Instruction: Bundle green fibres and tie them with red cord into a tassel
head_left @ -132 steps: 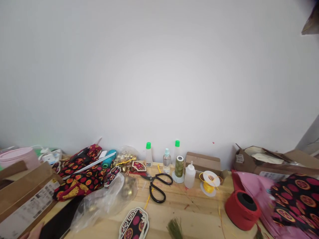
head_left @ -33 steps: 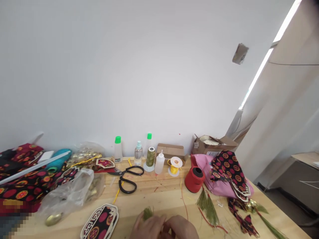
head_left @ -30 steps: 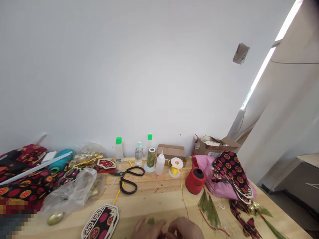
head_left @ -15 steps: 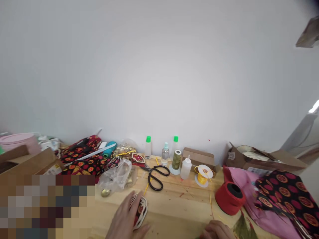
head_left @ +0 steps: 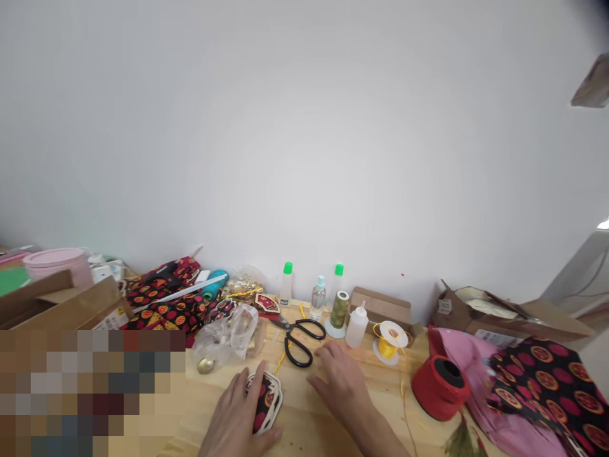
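My left hand (head_left: pixel 241 409) holds a patterned ornament (head_left: pixel 264 403) against the wooden table, its fingers over the left side and its thumb by the lower edge. The ornament has a white scalloped border and a dark red and black middle; part of it is hidden. A yellow cord (head_left: pixel 281 362) runs up from its top toward the scissors. My right hand (head_left: pixel 343 384) is open over the table, fingers apart, just below the black-handled scissors (head_left: pixel 299 353). Nothing shows in that hand. The scissors lie with their handles spread.
Behind the scissors stand a clear bottle (head_left: pixel 318 298), an olive thread spool (head_left: pixel 339 310), a white squeeze bottle (head_left: pixel 356 327) and a yellow cord spool (head_left: pixel 387 346). A red ribbon roll (head_left: pixel 440 388), tassel (head_left: pixel 464 438) and patterned cloth (head_left: pixel 547 374) lie right. Plastic bags (head_left: pixel 223 336) lie left.
My right hand has moved from the front edge up and left, opening out near the scissors. My left hand stays on the ornament. The view has shifted slightly.
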`<state>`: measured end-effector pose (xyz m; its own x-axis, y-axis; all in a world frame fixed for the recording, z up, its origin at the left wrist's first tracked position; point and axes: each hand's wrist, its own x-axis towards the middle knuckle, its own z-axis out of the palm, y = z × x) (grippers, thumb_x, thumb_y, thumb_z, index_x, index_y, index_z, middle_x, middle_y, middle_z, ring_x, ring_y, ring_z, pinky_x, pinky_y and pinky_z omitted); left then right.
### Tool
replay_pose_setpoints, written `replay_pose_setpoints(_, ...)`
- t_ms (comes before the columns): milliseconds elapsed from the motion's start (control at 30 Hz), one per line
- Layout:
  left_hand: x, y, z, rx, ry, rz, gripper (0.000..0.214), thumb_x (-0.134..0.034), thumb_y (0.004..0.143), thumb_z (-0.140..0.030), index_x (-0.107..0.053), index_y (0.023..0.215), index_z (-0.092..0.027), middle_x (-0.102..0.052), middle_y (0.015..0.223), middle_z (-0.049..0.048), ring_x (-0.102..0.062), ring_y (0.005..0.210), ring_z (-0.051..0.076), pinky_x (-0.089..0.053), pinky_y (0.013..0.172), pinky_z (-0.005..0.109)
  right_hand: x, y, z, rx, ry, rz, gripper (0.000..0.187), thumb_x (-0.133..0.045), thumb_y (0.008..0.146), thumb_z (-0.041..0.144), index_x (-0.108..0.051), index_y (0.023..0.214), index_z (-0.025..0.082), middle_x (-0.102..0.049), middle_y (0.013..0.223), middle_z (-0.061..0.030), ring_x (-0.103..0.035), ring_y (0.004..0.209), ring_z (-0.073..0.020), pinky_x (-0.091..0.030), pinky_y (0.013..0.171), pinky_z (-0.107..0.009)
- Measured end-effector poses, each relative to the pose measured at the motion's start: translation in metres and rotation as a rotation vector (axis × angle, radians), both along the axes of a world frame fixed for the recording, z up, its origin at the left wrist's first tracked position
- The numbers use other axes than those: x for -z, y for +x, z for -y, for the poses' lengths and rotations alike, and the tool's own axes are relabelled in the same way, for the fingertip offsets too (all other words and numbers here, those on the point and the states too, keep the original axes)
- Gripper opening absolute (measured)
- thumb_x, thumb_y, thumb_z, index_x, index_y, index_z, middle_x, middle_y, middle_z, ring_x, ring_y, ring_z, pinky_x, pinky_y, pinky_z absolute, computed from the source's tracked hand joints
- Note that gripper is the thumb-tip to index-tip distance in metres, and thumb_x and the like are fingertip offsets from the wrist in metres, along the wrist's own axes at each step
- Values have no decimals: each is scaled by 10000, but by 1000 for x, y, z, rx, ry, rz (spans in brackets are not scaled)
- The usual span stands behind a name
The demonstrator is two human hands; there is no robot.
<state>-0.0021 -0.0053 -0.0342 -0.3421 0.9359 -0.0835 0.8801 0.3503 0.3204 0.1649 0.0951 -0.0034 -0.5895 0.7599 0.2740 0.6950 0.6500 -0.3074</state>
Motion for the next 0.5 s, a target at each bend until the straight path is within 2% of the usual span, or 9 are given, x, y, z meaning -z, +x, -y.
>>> replay_pose_setpoints(100,4,-2,0,14,20,46,789,-505,578,-285,-237,1286,-63,-326,1310,183,-240,1217,288,-212,965,382,5,-30,-16,30,-45,39,292,-626,621,236,-566,899,172,-585,899,-73,-541,846,-219,-424,674,-293)
replay_pose_setpoints(200,8,-4,-1,18,88,83,747,-480,590,-253,-260,1276,-56,-375,1275,169,-295,1189,271,-231,961,365,14,-41,-26,47,-68,25,259,-618,623,235,-580,867,156,-595,844,-76,-562,770,-214,-420,636,-290)
replay_pose_setpoints(333,9,-8,1,36,219,174,714,-467,590,-211,-272,1269,-105,-483,1165,121,-421,1084,236,-300,916,336,15,-35,-28,48,-88,-44,226,-582,647,191,-584,866,138,-592,857,-102,-534,842,-238,-397,696,-313)
replay_pose_setpoints(500,-2,-4,11,-1,421,286,743,-511,568,-200,-271,1270,-172,-525,1125,87,-443,1066,246,-319,903,328,5,-12,-15,8,-154,-185,213,-535,694,179,-586,899,156,-588,922,-88,-504,896,-216,-364,761,-291)
